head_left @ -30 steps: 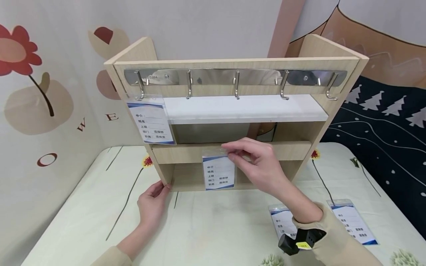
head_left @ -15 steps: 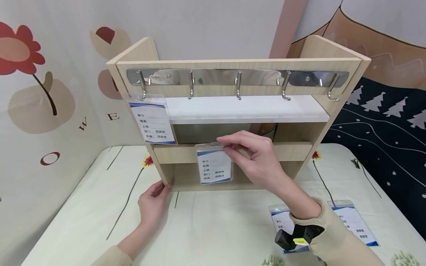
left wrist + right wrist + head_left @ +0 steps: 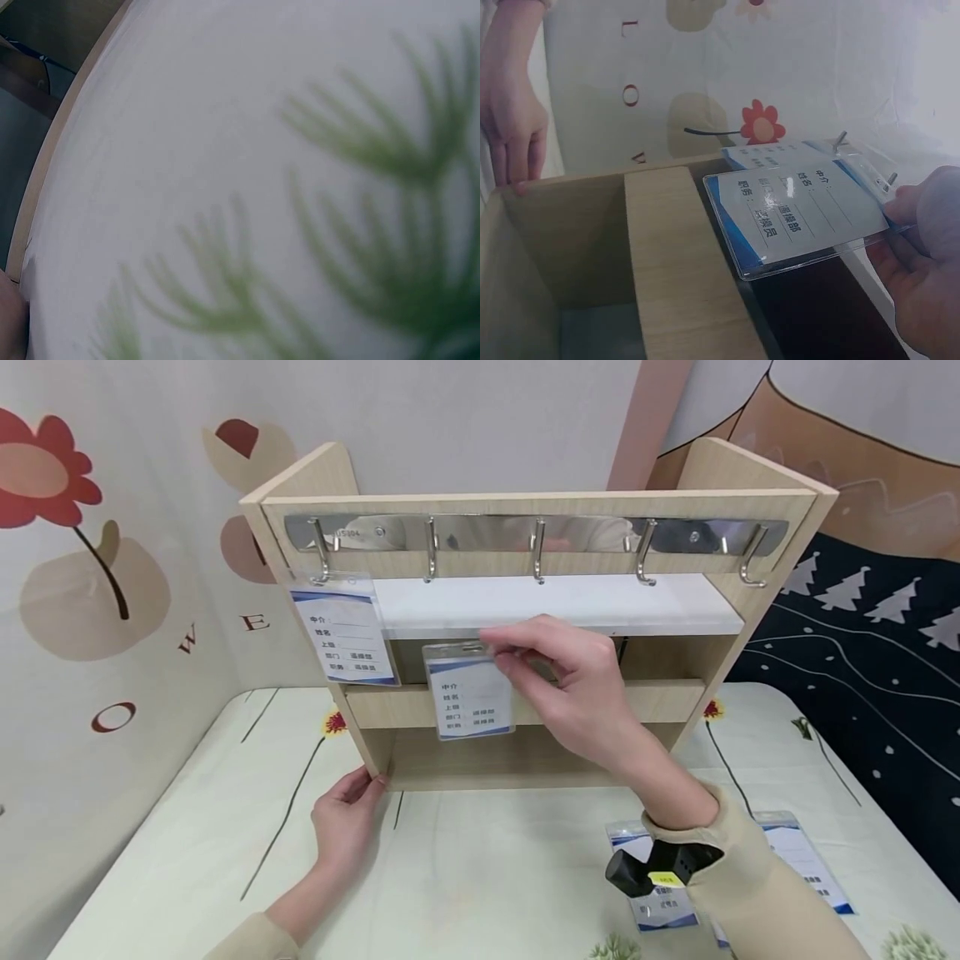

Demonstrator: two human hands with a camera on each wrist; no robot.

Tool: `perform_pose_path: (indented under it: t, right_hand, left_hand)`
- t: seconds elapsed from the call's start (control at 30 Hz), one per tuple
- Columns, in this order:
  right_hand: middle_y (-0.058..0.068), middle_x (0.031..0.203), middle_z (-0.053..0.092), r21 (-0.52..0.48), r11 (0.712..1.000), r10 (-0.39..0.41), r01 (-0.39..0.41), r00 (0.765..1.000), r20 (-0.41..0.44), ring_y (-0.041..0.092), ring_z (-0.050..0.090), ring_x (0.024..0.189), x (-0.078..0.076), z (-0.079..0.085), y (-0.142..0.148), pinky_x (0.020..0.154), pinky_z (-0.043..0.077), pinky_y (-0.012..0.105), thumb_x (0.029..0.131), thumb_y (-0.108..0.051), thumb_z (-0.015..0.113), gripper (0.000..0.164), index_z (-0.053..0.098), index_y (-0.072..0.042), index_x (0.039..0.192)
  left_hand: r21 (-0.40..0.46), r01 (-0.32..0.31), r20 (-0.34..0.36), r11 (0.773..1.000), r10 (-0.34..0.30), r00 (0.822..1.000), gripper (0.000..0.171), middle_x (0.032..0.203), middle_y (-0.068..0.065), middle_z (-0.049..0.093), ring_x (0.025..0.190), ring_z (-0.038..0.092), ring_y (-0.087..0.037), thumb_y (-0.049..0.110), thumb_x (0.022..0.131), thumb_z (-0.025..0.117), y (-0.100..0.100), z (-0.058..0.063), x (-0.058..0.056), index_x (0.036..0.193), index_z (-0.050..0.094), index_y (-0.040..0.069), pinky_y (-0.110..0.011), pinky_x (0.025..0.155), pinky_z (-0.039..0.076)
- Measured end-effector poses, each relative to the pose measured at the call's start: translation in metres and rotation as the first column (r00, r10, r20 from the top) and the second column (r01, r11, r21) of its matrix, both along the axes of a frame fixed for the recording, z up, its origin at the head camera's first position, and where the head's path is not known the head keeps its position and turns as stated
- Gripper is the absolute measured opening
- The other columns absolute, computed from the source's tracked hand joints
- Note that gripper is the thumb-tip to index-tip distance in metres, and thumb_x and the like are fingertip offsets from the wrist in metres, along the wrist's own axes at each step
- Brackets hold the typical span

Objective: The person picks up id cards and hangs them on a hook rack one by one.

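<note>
My right hand pinches a clear badge holder by its upper right corner. The holder carries a white card with blue bands and hangs slightly tilted before the wooden shelf unit's middle opening. In the right wrist view, thumb and fingers grip the top end of the same badge holder. My left hand holds the lower left corner of the shelf unit, fingers on the side panel's edge. Another badge holder hangs from the leftmost metal hook; the other hooks are bare.
Two more badge holders lie on the white cloth at the right, partly hidden by my right forearm. A steel hook strip runs along the shelf's upper front board. Pale green tufts stand at the near edge; blurred green sprigs fill the left wrist view.
My right hand has raised the badge holder from the lower shelf opening up to the middle one, moving slightly left and tilting it. The left hand stays at the shelf corner.
</note>
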State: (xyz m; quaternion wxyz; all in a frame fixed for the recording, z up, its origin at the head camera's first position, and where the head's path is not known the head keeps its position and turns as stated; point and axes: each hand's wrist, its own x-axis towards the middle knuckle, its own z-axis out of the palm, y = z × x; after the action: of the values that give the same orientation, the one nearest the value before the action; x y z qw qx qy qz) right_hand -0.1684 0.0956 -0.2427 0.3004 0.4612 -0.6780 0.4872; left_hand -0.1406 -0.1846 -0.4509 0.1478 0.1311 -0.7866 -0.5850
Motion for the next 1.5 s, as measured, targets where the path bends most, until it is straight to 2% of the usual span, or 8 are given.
perform_pose_path:
  t: [0.2, 0.27, 0.47, 0.77, 0.9, 1.1, 1.3, 1.5]
  right_hand:
    - [0.013, 0.102, 0.075, -0.048, 0.998, 0.028, -0.027, 1.000, 0.008, 0.023, 0.068, 0.089, -0.004, 0.008, -0.014, 0.080, 0.060, 0.028, 0.091, 0.013, 0.069, 0.021, 0.073, 0.008, 0.111]
    - [0.013, 0.101, 0.075, -0.066, 0.997, 0.036, -0.035, 0.999, 0.008, 0.023, 0.067, 0.089, -0.005, 0.010, -0.019, 0.079, 0.059, 0.028, 0.091, 0.013, 0.068, 0.020, 0.073, 0.008, 0.110]
    - [0.016, 0.102, 0.074, -0.111, 0.991, 0.072, -0.069, 0.997, 0.022, 0.021, 0.067, 0.090, -0.005, 0.017, -0.028, 0.077, 0.059, 0.029, 0.089, 0.017, 0.067, 0.024, 0.073, 0.010, 0.111]
    - [0.014, 0.100, 0.073, -0.126, 0.989, 0.080, -0.077, 0.997, 0.020, 0.021, 0.067, 0.091, -0.008, 0.025, -0.035, 0.079, 0.059, 0.030, 0.091, 0.015, 0.066, 0.024, 0.071, 0.011, 0.114]
    - [0.015, 0.098, 0.073, -0.125, 0.991, 0.056, -0.055, 0.998, -0.001, 0.020, 0.067, 0.090, -0.011, 0.029, -0.035, 0.080, 0.060, 0.030, 0.090, 0.015, 0.066, 0.023, 0.072, 0.011, 0.112]
    - [0.015, 0.096, 0.072, -0.145, 0.989, 0.021, -0.024, 0.999, -0.026, 0.020, 0.067, 0.088, -0.012, 0.032, -0.039, 0.077, 0.059, 0.028, 0.089, 0.014, 0.069, 0.020, 0.073, 0.010, 0.109]
    - [0.015, 0.100, 0.074, -0.160, 0.987, 0.004, -0.007, 1.000, -0.023, 0.019, 0.066, 0.087, -0.013, 0.030, -0.042, 0.076, 0.058, 0.027, 0.091, 0.012, 0.068, 0.017, 0.073, 0.009, 0.107]
    - [0.019, 0.102, 0.073, -0.185, 0.983, -0.003, -0.006, 0.999, -0.050, 0.021, 0.066, 0.088, -0.015, 0.028, -0.046, 0.079, 0.060, 0.029, 0.092, 0.013, 0.067, 0.016, 0.072, 0.012, 0.107]
  left_hand:
    - [0.014, -0.010, 0.002, 1.000, 0.010, 1.000, 0.033, 0.124, -0.023, 0.069, 0.090, 0.064, 0.008, 0.008, 0.098, 0.070, -0.003, 0.000, 0.000, 0.129, 0.068, -0.003, -0.008, 0.078, 0.052]
    - [0.018, -0.007, 0.009, 1.000, 0.007, 1.000, 0.033, 0.125, -0.022, 0.069, 0.091, 0.065, 0.008, 0.009, 0.098, 0.070, -0.003, 0.001, 0.000, 0.129, 0.068, -0.002, -0.008, 0.078, 0.052]
    - [0.008, -0.002, 0.021, 1.000, 0.002, 1.000, 0.034, 0.127, -0.021, 0.069, 0.105, 0.069, -0.012, 0.010, 0.099, 0.070, -0.002, 0.002, 0.000, 0.131, 0.068, -0.001, -0.008, 0.079, 0.052]
    - [-0.007, -0.002, 0.013, 1.000, 0.002, 1.000, 0.033, 0.127, -0.021, 0.069, 0.104, 0.068, -0.010, 0.010, 0.099, 0.069, -0.001, 0.001, -0.001, 0.131, 0.068, -0.001, -0.007, 0.079, 0.051]
    - [-0.006, -0.004, 0.017, 1.000, 0.004, 1.000, 0.033, 0.126, -0.021, 0.069, 0.100, 0.067, -0.003, 0.009, 0.099, 0.069, 0.000, 0.000, -0.001, 0.130, 0.068, -0.001, -0.007, 0.079, 0.051]
    - [-0.020, -0.012, 0.022, 1.000, 0.012, 1.000, 0.032, 0.125, -0.020, 0.070, 0.106, 0.068, -0.012, 0.010, 0.099, 0.069, 0.000, -0.001, -0.001, 0.130, 0.069, 0.000, -0.006, 0.079, 0.050]
    - [-0.007, -0.008, 0.011, 1.000, 0.008, 1.000, 0.032, 0.124, -0.021, 0.070, 0.092, 0.063, 0.009, 0.009, 0.099, 0.069, 0.000, -0.002, -0.001, 0.129, 0.069, -0.001, -0.007, 0.078, 0.051]
    - [-0.002, -0.016, -0.008, 1.000, 0.016, 1.000, 0.031, 0.122, -0.022, 0.070, 0.089, 0.062, 0.013, 0.007, 0.098, 0.070, 0.000, -0.003, -0.003, 0.128, 0.069, -0.002, -0.007, 0.079, 0.051]
